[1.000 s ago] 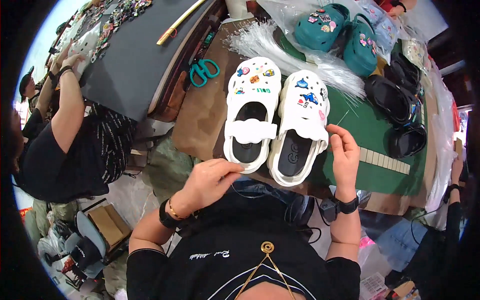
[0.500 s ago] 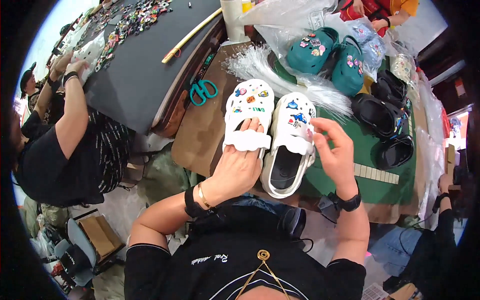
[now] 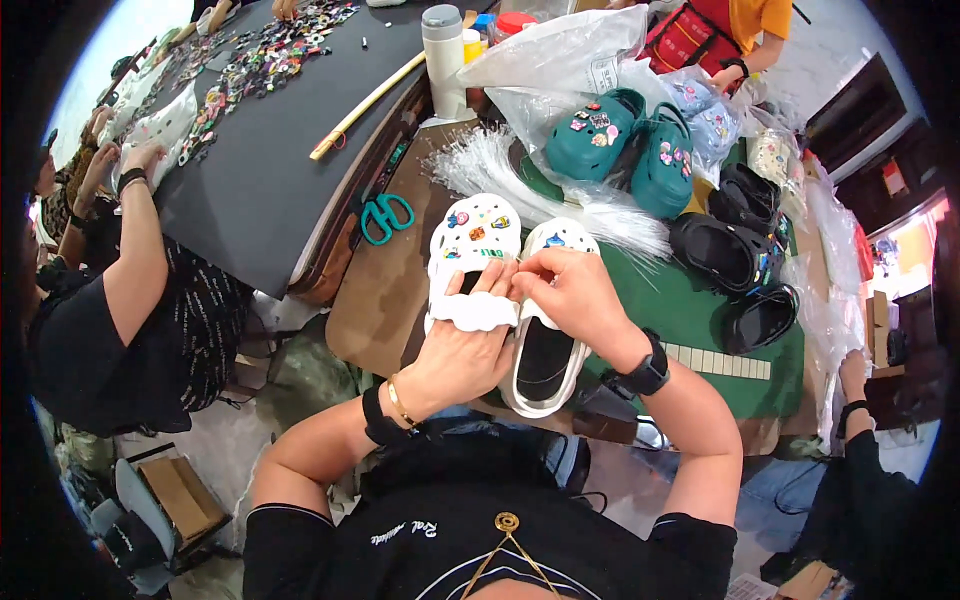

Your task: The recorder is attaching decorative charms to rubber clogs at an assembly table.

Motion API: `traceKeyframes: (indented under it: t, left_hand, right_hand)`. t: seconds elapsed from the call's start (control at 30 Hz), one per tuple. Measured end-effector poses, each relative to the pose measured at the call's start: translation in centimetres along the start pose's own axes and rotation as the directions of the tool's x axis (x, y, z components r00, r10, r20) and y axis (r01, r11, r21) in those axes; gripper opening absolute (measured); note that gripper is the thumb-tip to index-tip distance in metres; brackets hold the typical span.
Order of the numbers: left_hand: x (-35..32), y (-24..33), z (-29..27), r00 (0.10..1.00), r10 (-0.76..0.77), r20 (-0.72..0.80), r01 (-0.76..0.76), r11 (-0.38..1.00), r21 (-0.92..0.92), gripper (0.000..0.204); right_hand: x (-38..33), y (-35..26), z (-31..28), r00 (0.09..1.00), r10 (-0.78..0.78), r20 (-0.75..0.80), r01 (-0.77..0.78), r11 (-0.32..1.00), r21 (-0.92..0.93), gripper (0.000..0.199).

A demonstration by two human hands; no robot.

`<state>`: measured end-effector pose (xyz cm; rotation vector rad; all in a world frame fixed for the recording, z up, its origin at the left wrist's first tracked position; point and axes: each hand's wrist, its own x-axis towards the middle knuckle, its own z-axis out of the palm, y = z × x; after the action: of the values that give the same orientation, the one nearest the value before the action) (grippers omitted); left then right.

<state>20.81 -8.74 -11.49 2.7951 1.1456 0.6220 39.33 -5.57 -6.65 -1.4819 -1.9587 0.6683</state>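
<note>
left hand (image 3: 462,345) fingers curled on white clog (image 3: 470,262) strap | right hand (image 3: 578,298) fingers pinching it

White clogs (image 3: 490,260) with multicoloured charms — teal clogs (image 3: 630,140), black clogs (image 3: 730,260), green mat (image 3: 690,310).

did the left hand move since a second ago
Yes. The left hand came up from the near table edge onto the left white clog, toward the green scissors, and its fingers now rest on the heel strap.
</note>
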Motion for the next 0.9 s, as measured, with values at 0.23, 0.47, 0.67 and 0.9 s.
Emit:
traceKeyframes:
  t: [0.23, 0.47, 0.67, 0.9]
  left_hand:
    - [-0.9, 0.6, -1.8, 0.998, -0.046, 0.029, 0.049, 0.992, -0.113, 0.065]
    - [-2.2, 1.2, -5.2, 0.992, 0.003, -0.127, -0.028, 0.981, -0.193, 0.033]
    - [2.9, 0.6, -5.1, 0.9, -0.201, -0.388, -0.017, 0.871, -0.49, 0.032]
    - [3.9, 0.9, -4.1, 0.902, -0.334, -0.272, 0.028, 0.675, -0.737, 0.009]
  right_hand:
    - [-0.2, 0.4, -0.4, 0.986, 0.115, -0.12, -0.099, 0.987, 0.13, 0.016]
    - [-1.5, 1.2, -1.0, 0.932, 0.243, -0.269, -0.1, 0.885, 0.454, 0.014]
    - [-2.5, -0.6, -0.4, 0.948, 0.112, -0.296, 0.046, 0.876, 0.481, 0.01]
    - [-3.6, -1.2, -0.2, 0.96, 0.103, -0.26, 0.058, 0.837, 0.544, 0.009]
